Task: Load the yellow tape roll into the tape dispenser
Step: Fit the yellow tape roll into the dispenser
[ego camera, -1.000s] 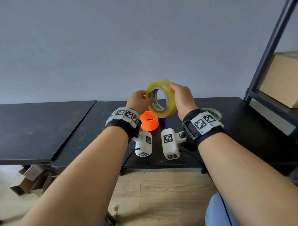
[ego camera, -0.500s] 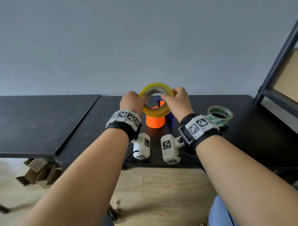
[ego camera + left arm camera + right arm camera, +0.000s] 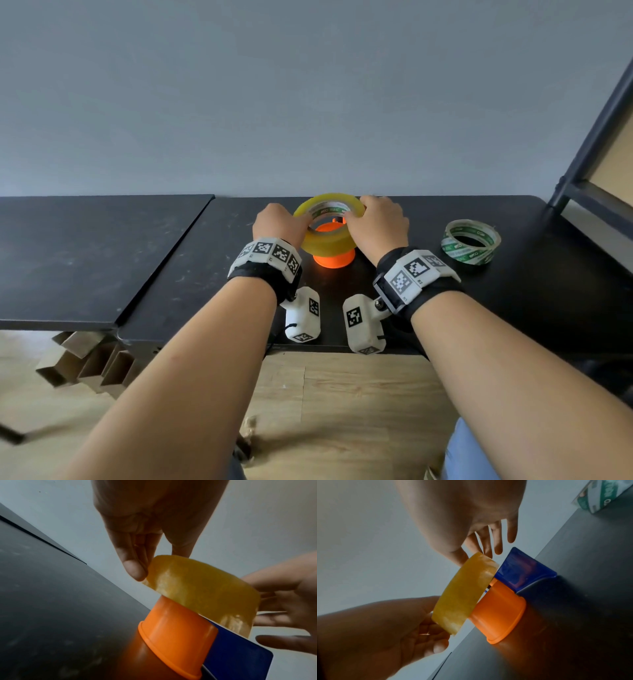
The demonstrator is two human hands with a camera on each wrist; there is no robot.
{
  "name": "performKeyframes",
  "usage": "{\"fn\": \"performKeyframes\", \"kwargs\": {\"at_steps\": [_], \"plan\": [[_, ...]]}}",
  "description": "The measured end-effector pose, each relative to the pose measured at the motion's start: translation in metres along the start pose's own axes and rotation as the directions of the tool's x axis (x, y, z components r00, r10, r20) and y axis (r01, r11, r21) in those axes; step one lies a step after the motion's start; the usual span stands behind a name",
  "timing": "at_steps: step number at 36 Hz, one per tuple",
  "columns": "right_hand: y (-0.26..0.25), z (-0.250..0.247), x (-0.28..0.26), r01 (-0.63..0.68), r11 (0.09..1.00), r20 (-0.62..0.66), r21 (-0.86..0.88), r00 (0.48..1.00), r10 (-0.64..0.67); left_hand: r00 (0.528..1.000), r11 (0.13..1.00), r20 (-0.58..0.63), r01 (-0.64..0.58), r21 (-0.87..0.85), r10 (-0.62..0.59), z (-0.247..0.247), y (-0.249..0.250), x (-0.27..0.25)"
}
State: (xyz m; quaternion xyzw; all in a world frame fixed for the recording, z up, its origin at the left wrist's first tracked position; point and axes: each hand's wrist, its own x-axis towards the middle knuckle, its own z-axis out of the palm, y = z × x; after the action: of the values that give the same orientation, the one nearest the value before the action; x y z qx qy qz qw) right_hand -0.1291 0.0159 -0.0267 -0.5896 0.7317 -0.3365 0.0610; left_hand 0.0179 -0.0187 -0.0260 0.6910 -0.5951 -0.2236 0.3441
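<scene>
Both hands (image 3: 279, 224) hold yellow tape roll (image 3: 327, 243) apparently over dispenser (image 3: 334, 260)

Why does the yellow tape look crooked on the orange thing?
The yellow tape roll is tilted because it is only partly over the orange spool of the dispenser. The left hand and right hand hold its rim. Nothing looks broken.

Translucent yellow tape roll (image 3: 328, 224) tilted over the orange dispenser hub (image 3: 334, 258), blue dispenser body (image 3: 522, 570) behind, near the desk's (image 3: 191, 260) back edge
</scene>
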Motion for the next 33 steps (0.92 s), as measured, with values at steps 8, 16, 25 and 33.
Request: {"fn": "performKeyframes", "kwargs": {"at_steps": [8,16,25,33], "plan": [[0.003,0.001,-0.004,-0.028,0.999,0.02,-0.026,0.999,0.029,0.999,0.999,0.047,0.005,0.042,-0.007,0.002,-0.002,0.002],[0.009,0.004,-0.007,-0.001,0.999,0.032,-0.04,0.999,0.002,0.989,0.991,0.143,0.01,0.13,-0.029,0.01,-0.005,0.003],[0.012,0.008,-0.006,-0.06,0.998,0.052,0.023,0.997,0.058,0.957,0.961,0.273,0.018,0.275,-0.096,0.008,-0.005,0.003],[0.015,0.009,-0.005,-0.074,0.996,0.102,0.053,0.992,0.068,0.934,0.96,0.316,0.079,0.267,-0.165,0.013,-0.004,0.0]]}}
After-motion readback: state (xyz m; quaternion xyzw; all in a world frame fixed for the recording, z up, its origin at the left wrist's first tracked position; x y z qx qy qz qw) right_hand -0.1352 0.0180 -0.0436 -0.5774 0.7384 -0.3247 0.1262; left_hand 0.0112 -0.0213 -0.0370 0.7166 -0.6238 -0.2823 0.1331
